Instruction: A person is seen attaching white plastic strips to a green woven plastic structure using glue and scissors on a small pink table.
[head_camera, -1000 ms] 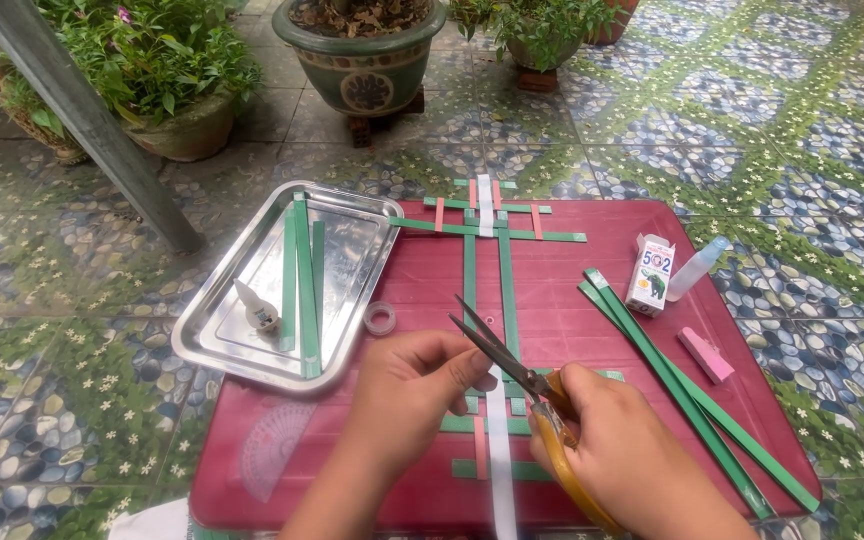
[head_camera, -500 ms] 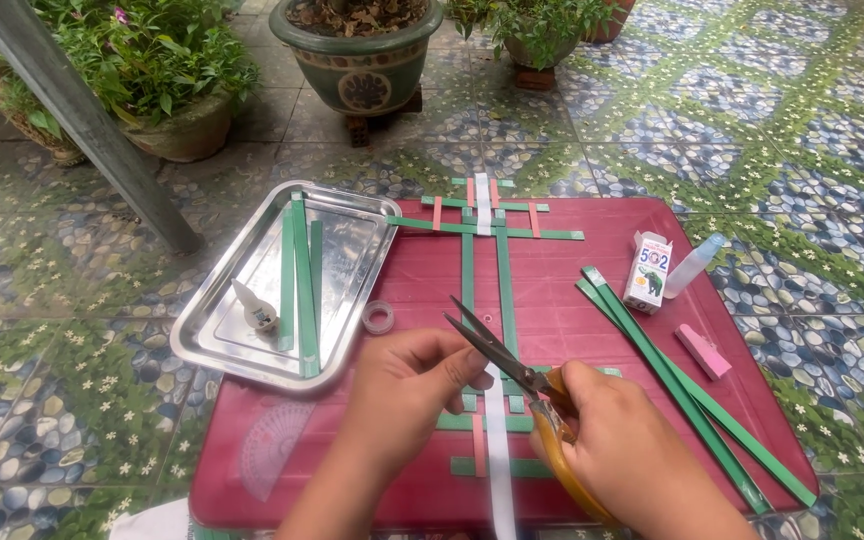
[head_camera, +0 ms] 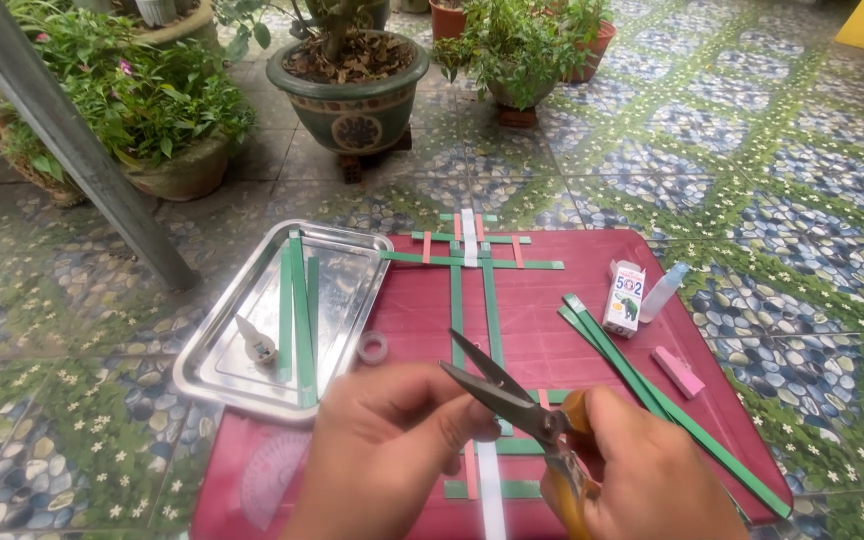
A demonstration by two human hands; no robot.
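You had a single camera, worn on your head, so no second view shared the scene. It looked forward and steeply down from above the low dark red table (head_camera: pixel 552 330), close enough that your left hand (head_camera: pixel 392 455) and right hand (head_camera: pixel 642 480) filled the bottom edge. The table's far edge sat mid-frame. Beyond it, farther off, the view took in the patterned pebble floor (head_camera: pixel 752 150) and a round green ceramic plant pot (head_camera: pixel 352 90).
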